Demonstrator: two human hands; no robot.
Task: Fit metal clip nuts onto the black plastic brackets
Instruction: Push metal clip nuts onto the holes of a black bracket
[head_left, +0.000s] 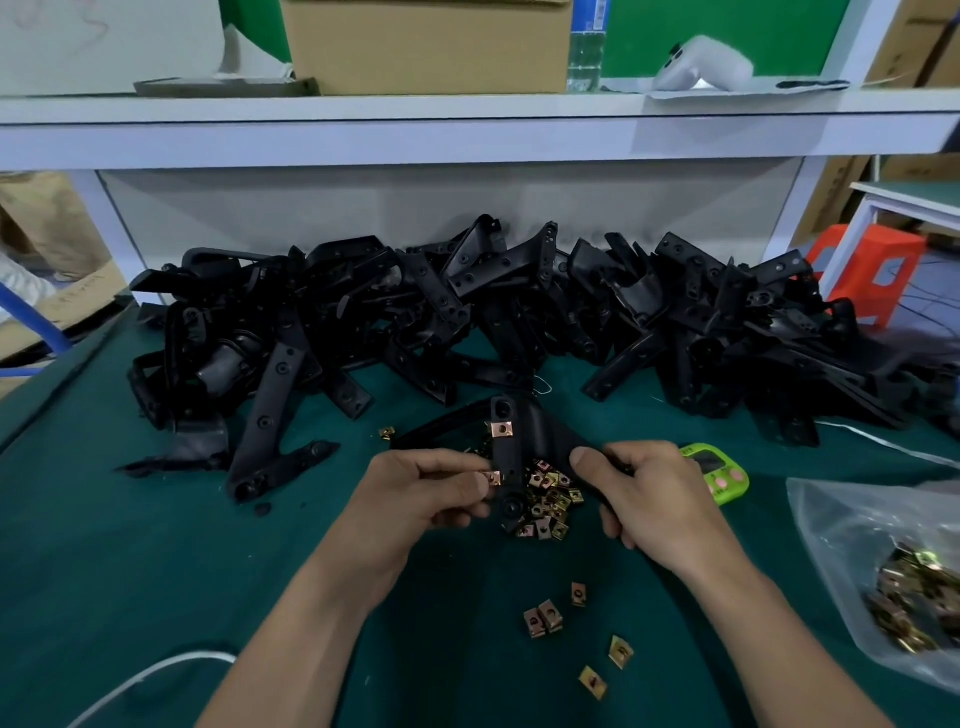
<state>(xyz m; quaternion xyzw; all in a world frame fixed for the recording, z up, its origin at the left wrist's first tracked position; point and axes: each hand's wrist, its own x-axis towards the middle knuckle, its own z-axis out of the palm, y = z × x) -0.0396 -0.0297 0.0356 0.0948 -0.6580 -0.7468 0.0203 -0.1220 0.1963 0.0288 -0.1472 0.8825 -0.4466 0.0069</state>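
While hands (421, 493) (655, 500) grip matte bracket (505, 453), brassy nuts (549, 500)

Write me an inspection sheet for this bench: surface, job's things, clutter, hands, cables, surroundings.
Surface: green mat, loose clip nuts scattered on it.
Job's things: held bracket with one fitted nut; bracket heap behind; bag of nuts at right.
Clutter: green timer on the mat.
Hands: left hand pinches a second nut at the held bracket; right hand grips the bracket's arm.
Cables: white cable at near left.
Surroundings: shelf above with cardboard box; orange stool at far right.
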